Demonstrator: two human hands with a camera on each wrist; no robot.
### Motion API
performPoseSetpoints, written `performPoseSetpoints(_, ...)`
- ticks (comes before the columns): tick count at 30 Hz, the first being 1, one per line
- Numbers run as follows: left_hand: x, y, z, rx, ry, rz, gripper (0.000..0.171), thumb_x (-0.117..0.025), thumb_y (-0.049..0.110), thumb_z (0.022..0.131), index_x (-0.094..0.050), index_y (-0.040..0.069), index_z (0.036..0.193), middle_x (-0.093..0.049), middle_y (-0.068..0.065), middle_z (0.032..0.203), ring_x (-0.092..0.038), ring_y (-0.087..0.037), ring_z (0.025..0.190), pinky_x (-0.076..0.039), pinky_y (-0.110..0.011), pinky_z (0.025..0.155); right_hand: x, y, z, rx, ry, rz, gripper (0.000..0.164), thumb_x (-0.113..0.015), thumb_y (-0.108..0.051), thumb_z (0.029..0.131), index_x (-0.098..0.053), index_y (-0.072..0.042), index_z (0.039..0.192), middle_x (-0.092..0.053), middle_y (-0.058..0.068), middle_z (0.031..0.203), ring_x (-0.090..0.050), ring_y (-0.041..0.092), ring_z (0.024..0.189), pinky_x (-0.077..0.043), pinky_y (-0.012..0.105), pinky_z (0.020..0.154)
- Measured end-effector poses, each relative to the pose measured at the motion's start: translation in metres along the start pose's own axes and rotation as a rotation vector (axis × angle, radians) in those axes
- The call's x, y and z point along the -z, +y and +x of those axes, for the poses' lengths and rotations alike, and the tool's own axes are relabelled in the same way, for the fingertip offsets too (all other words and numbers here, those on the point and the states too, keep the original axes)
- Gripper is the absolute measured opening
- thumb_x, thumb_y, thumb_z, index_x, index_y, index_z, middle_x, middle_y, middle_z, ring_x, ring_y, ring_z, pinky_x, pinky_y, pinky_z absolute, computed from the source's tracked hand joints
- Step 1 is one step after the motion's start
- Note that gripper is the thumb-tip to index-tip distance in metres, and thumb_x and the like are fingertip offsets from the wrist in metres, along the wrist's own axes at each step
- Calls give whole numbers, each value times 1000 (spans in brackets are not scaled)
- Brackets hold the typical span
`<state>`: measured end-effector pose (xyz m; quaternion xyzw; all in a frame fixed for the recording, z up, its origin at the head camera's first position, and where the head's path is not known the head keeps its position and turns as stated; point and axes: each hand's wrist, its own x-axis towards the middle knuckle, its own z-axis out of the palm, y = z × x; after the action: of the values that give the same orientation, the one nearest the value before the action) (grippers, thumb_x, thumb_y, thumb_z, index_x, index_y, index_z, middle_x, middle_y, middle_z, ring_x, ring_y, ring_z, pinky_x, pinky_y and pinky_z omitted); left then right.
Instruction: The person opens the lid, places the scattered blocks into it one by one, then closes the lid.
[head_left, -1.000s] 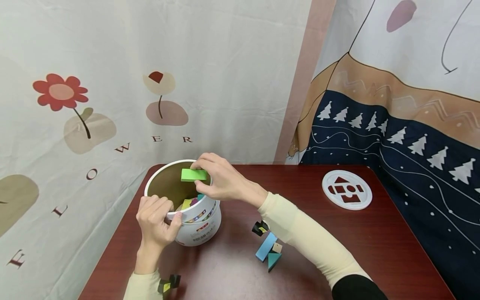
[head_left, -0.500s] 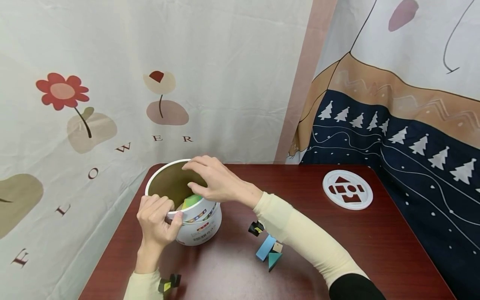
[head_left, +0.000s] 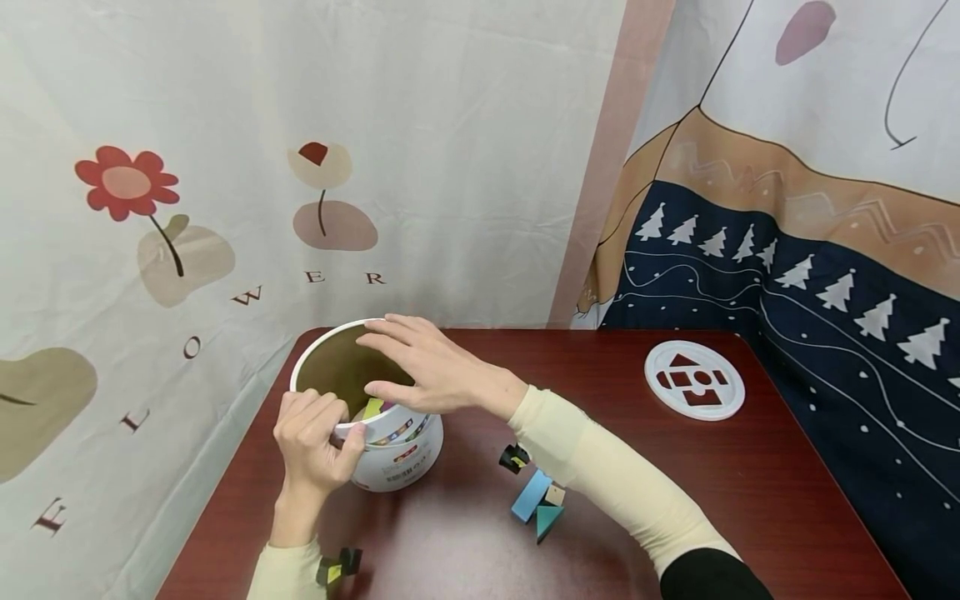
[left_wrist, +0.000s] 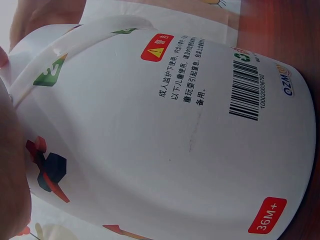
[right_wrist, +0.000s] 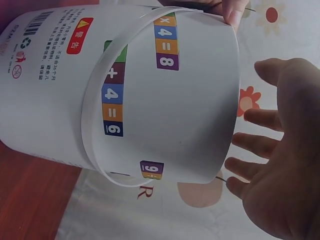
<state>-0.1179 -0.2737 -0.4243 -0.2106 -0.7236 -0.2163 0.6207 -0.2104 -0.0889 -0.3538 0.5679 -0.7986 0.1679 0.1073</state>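
Note:
A white printed bucket (head_left: 397,458) stands at the table's back left, leaning toward me in the head view. My left hand (head_left: 315,442) grips its near rim, thumb outside and fingers over the edge. Over the mouth hovers my right hand (head_left: 427,362), fingers spread and holding nothing. The right wrist view has that hand (right_wrist: 285,145) beside the rim, with the bucket's handle (right_wrist: 90,115) hanging along the printed side. Colored blocks (head_left: 372,407) lie inside the bucket, partly hidden by the near wall. The left wrist view is filled by the bucket's labelled side (left_wrist: 150,130).
Right of the bucket lie a blue block (head_left: 532,495), a green triangular block (head_left: 548,522) and a small beige block (head_left: 555,495). A white lid with shaped holes (head_left: 694,408) lies at the back right of the table (head_left: 637,500). Printed curtains (head_left: 465,167) hang behind.
A light green block that my right hand pinched over the bucket was let go and fell in. The right hand's fingers have spread and straightened. My left hand has kept its grip on the rim.

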Motion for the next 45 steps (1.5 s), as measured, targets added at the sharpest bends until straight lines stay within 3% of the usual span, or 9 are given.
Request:
performPoseSetpoints(14,-1,1,-1,-4,4,-5,38,-49,34,77,-34,11,50,-25,3,48,-20,-17,45,-22,-42,52,-2,-1,-4,-46,-67,-1,71,-44,-61,100,-37,-24,160,-23,4,168,-7,23,153,-12,48,123)
performPoseSetpoints(27,0,0,-1,2,-2,-3,37,-49,34,76,-34,12,50,-25,3,48,-19,-17,45,-22,-42,52,-2,2,-10,-62,-47,26,72,-44,-63,99,-36,-25,160,-19,1,169,0,18,153,-11,48,124)
performPoseSetpoints(36,0,1,0,10,-5,-5,38,-49,34,77,-35,11,50,-25,3,48,-20,-17,46,-23,-42,53,4,8,-24,9,97,82,70,-56,-53,97,-44,-17,156,-27,2,166,-8,16,152,-15,49,123)
performPoseSetpoints(45,0,0,-1,23,-10,-5,37,-49,34,76,-36,11,50,-26,3,48,-21,-17,46,-23,-42,53,3,19,-58,63,211,129,67,-65,-41,94,-49,-9,151,-36,9,161,-16,22,151,-16,50,122)
